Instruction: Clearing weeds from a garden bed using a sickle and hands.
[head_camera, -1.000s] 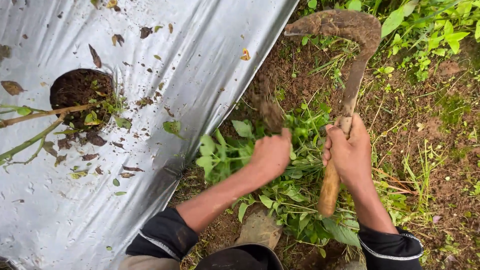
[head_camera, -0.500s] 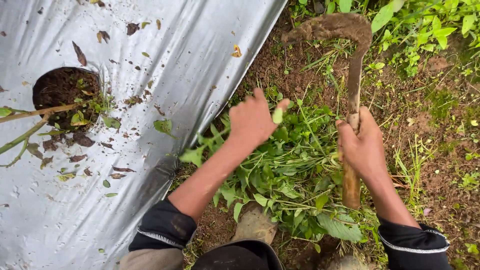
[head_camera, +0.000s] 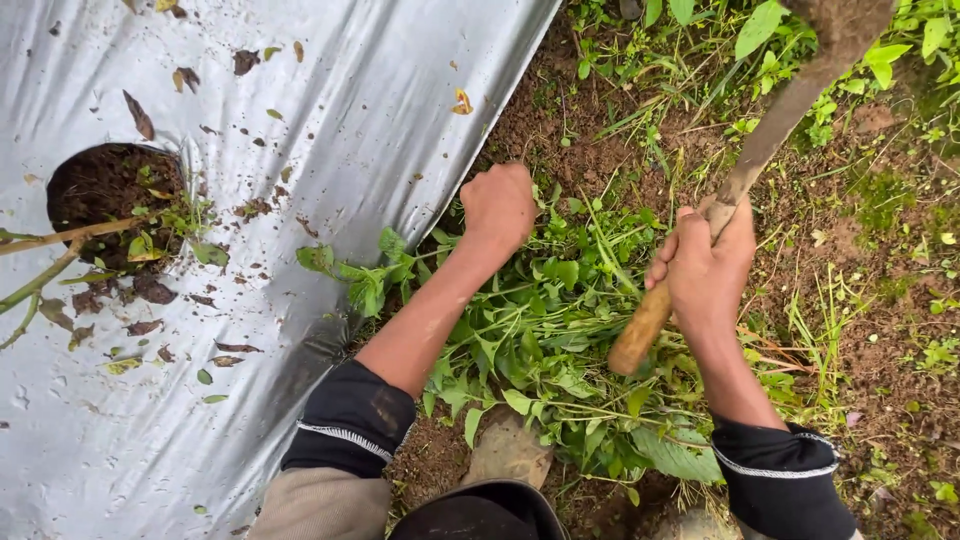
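Now the left hand (head_camera: 498, 207) fists weeds (head_camera: 540, 330) beside the silver sheet's edge (head_camera: 400, 220), right hand (head_camera: 706, 265) clenching the hoe handle (head_camera: 690, 250).

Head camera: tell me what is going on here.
A person crouches over a clump of green weeds beside a silver plastic ground sheet. The left hand is fisted in the weeds. The right hand grips the wooden handle of a soil-caked hoe, its blade raised out of frame.
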